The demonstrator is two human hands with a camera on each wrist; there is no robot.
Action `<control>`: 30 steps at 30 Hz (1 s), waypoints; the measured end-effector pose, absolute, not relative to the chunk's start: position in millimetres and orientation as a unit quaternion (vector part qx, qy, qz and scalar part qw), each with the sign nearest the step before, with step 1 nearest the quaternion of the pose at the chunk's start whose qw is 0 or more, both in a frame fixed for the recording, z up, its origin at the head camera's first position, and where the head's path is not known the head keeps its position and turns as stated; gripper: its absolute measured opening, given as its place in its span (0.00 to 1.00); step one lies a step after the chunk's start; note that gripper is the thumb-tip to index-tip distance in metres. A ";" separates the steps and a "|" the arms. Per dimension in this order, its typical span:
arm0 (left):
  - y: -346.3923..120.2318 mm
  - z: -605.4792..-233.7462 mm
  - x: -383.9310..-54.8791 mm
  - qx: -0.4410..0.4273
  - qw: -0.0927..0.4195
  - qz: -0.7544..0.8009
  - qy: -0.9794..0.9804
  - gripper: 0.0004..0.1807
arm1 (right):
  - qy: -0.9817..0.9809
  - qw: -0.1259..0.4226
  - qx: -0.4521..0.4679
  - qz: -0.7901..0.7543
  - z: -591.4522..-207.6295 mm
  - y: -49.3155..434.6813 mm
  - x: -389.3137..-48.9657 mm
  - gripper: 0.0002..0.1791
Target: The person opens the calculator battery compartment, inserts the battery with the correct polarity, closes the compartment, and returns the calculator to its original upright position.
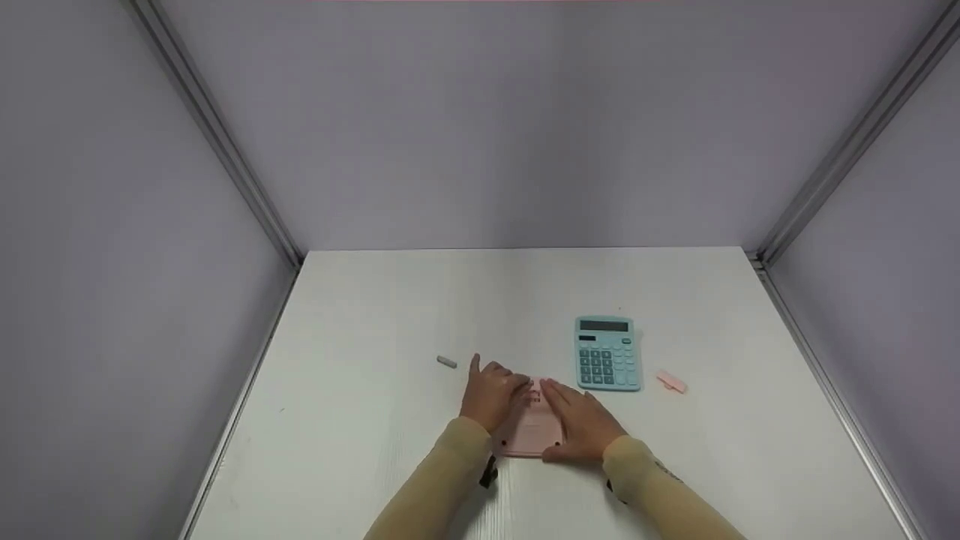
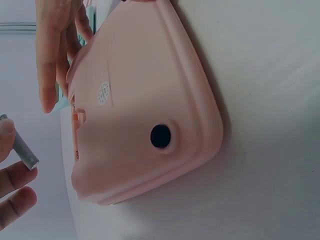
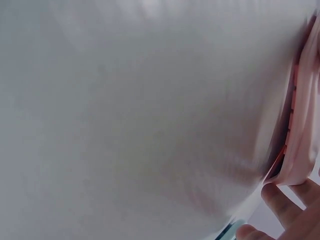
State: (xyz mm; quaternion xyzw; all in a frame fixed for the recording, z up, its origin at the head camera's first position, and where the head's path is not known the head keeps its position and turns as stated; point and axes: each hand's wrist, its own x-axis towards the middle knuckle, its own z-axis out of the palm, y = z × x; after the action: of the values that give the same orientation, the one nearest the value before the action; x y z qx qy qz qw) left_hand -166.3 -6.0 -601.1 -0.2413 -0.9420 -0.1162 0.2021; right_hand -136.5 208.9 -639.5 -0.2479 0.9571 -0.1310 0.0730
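Note:
A pink calculator [image 1: 529, 435] lies face down on the table, its black round feet up and the battery compartment [image 2: 76, 130] in its back uncovered. My left hand [image 1: 491, 395] pinches a small grey battery [image 2: 24, 149] between thumb and fingers, close over that compartment. With the thumb at the near edge and fingers toward the far end, my right hand [image 1: 589, 424] holds the calculator by its right side. Part of the calculator is hidden under both hands in the head view.
A second grey battery [image 1: 447, 361] lies left of the hands. Beyond the right hand is a light blue calculator [image 1: 608, 354], face up, with a small pink battery cover [image 1: 671, 381] to its right. Grey panels [image 1: 525, 127] wall in the white table [image 1: 360, 315].

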 end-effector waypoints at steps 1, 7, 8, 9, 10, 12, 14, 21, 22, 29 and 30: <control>-5.3 -601.9 -166.0 -0.241 0.198 -0.115 -0.943 0.10 | 0.957 0.072 -0.249 -0.132 -639.6 208.7 -136.1 0.68; -1.7 -605.6 -164.4 -0.242 0.183 -0.122 -0.945 0.09 | 0.956 0.079 -0.245 -0.138 -637.1 208.0 -133.4 0.68; -1.2 -606.1 -164.3 -0.243 0.181 -0.124 -0.945 0.09 | 0.956 0.080 -0.244 -0.138 -636.8 207.8 -133.2 0.68; -0.6 -606.6 -164.5 -0.243 0.180 -0.127 -0.945 0.09 | 0.957 0.080 -0.243 -0.138 -636.5 207.8 -133.0 0.67; 0.0 -607.1 -164.7 -0.244 0.178 -0.129 -0.945 0.09 | 0.957 0.081 -0.242 -0.137 -636.4 207.7 -132.9 0.67; 0.6 -608.2 -164.8 -0.245 0.176 -0.132 -0.944 0.10 | 0.957 0.081 -0.242 -0.135 -636.6 207.4 -132.6 0.67; 1.0 -609.1 -164.5 -0.246 0.175 -0.135 -0.944 0.10 | 0.958 0.080 -0.241 -0.135 -637.1 207.3 -132.4 0.68; 2.7 -611.1 -162.2 -0.246 0.170 -0.157 -0.941 0.09 | 0.957 0.071 -0.248 -0.136 -639.8 207.5 -132.2 0.68; 3.1 -611.4 -161.7 -0.244 0.168 -0.158 -0.942 0.09 | 0.957 0.070 -0.249 -0.134 -639.4 207.5 -132.2 0.68; 5.8 -614.5 -160.3 -0.238 0.160 -0.149 -0.946 0.10 | 0.956 0.064 -0.258 -0.127 -636.1 207.4 -131.4 0.67; 6.0 -614.9 -160.3 -0.237 0.157 -0.147 -0.948 0.10 | 0.955 0.065 -0.258 -0.128 -635.9 207.4 -131.2 0.67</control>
State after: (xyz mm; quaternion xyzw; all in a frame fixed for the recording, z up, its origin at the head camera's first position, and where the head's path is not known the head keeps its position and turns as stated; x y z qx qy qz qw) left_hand -160.3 6.0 -614.9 -0.2366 -0.9475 -0.1473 0.1567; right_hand -131.2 207.4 -635.9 -0.2580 0.9555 -0.1276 0.0645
